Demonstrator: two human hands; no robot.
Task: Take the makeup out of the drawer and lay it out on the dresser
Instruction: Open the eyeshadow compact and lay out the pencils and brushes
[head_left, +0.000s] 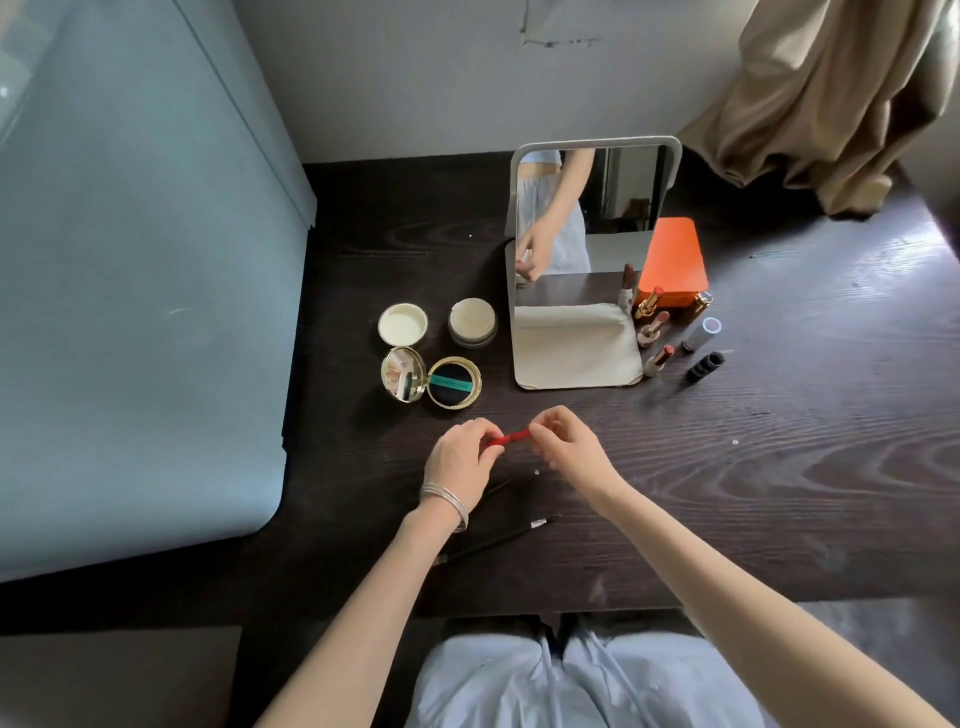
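A small red makeup stick (510, 438) is held just above the dark wooden dresser (779, 467), in front of the mirror. My left hand (462, 460) pinches its left end and my right hand (566, 441) pinches its right end. An open gold cushion compact (431, 382) lies to the left, with a cream jar lid (402, 325) and a round powder jar (472, 322) behind it. Several opened lipsticks (655, 327) stand right of the mirror beside an orange case (672, 260). Two thin dark pencils (498, 540) lie under my left forearm.
A standing mirror (582, 270) with a cream base sits at mid-dresser. A grey cap (701, 332) and a black cap (705, 365) lie at its right. A pale blue panel (130, 312) borders the left side, a beige curtain (831, 93) hangs at back right.
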